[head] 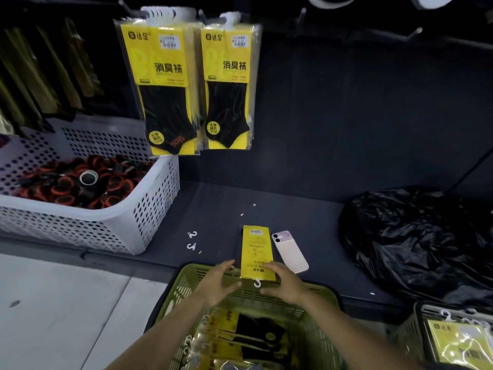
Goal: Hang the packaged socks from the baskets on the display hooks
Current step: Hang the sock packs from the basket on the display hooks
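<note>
**Picking one package up from the surface**

One sock package is lying flat on the dark surface, just beside a phone. Its white hanger is pointing toward the green basket. The left hand is reaching to its left edge with stretched fingers. The right hand is resting nearly flat on its near right corner. Neither is closing round it yet. I judge the pick-up is only starting. The next move is calling for a pinch near the hanger, a lift, then threading onto a hook beside the hanging packages.
</note>
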